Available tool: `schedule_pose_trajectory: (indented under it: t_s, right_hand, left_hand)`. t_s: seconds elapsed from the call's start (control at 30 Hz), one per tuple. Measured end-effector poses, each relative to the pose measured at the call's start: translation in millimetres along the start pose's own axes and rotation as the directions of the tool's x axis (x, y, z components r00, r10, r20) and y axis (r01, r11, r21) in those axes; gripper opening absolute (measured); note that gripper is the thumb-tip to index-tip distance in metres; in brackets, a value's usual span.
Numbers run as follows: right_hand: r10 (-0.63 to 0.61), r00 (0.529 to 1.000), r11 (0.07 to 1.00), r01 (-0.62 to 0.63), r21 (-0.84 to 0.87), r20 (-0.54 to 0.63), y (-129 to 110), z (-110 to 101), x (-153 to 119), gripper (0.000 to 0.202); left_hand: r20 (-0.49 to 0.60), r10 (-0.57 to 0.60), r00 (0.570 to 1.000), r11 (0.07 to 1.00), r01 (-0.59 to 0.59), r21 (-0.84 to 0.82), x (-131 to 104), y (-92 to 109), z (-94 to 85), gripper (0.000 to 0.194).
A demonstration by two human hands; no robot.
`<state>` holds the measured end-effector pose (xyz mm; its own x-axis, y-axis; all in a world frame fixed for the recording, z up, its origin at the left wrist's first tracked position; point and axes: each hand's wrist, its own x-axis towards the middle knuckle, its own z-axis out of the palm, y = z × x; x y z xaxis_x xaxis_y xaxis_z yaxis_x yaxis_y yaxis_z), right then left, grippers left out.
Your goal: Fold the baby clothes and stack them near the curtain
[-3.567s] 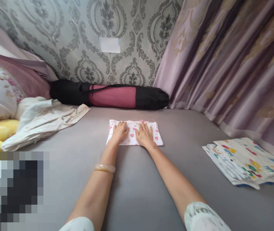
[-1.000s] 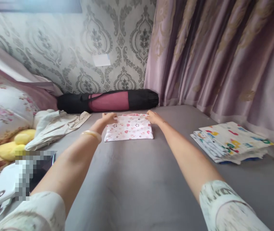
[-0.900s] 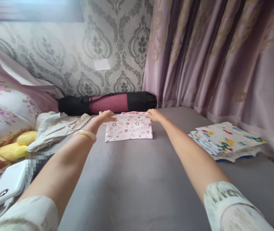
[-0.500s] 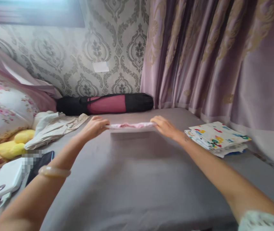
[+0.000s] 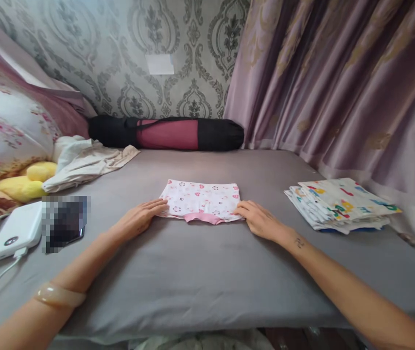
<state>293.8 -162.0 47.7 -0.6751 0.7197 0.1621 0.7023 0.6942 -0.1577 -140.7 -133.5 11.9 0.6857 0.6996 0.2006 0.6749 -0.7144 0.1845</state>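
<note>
A small white garment (image 5: 203,197) with pink and dark prints lies flat on the grey bed sheet (image 5: 193,272), its pink trim towards me. My left hand (image 5: 140,217) rests at its left near corner, with stretched fingers lying on the cloth. At the opposite corner is my right hand (image 5: 262,218), its fingers bent and closed on the garment's edge. The right thumb is mostly hidden. A pale bangle (image 5: 60,295) is on my left forearm.
On the right sits a stack of folded patterned cloths (image 5: 346,204). A black and red long bag (image 5: 167,133) lies along the wall. To the left are a white power bank (image 5: 18,231) with a cable, a dark phone (image 5: 67,223), a crumpled beige cloth (image 5: 91,165) and a yellow plush (image 5: 23,187).
The garment was held up edge-on, stretched between both hands above the bed; now it lies flat on the sheet. My hands have come down, and the left fingers have straightened. The view has tilted down.
</note>
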Motion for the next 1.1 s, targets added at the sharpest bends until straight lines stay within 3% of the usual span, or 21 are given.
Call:
schedule_pose_trajectory:
  t_s: [0.2, 0.33, 0.4, 0.47, 0.53, 0.63, 0.87, 1.1]
  right_hand:
    - [0.184, 0.98, 0.98, -0.189, 0.056, 0.081, -5.5, -13.3, 15.9, 0.042]
    - [0.255, 0.966, 0.965, -0.252, 0.068, -0.046, -12.8, -6.1, 44.6, 0.042]
    - [0.254, 0.962, 0.966, -0.247, 0.074, -0.103, -20.6, 4.5, 62.3, 0.048]
    - [0.253, 0.965, 0.967, -0.25, 0.059, -0.063, -29.4, 17.0, 79.9, 0.051]
    - [0.282, 0.959, 0.959, -0.282, 0.042, -0.001, -36.4, 28.5, 95.6, 0.055]
    - [0.317, 0.946, 0.947, -0.319, 0.026, 0.061, -39.5, 39.9, 113.4, 0.059]
    - [0.339, 0.934, 0.94, -0.342, 0.008, 0.113, -32.3, 47.7, 126.0, 0.061]
    - [0.362, 0.923, 0.929, -0.369, 0.032, 0.13, -33.9, 48.1, 125.8, 0.06]
  left_hand:
    - [0.118, -0.044, 0.992, 0.986, 0.062, -0.157, 10.6, -1.5, -23.7, 0.065]
    - [0.119, -0.108, 0.987, 0.985, 0.122, -0.121, 39.8, 8.4, -35.0, 0.052]
    - [0.049, -0.166, 0.985, 0.982, 0.17, -0.082, 60.9, 22.8, -27.5, 0.05]
    - [0.007, -0.118, 0.993, 0.991, 0.118, -0.06, 83.2, 40.7, -12.7, 0.048]
    - [0.02, -0.086, 0.996, 0.996, 0.086, -0.016, 103.7, 57.3, 3.7, 0.05]
    - [0.076, -0.145, 0.986, 0.988, 0.14, 0.072, 126.1, 71.7, 20.3, 0.054]
    - [0.144, -0.237, 0.961, 0.968, 0.22, 0.122, 138.6, 69.3, 27.2, 0.058]
    - [0.074, -0.23, 0.97, 0.962, 0.216, 0.167, 140.0, 64.1, 35.6, 0.054]
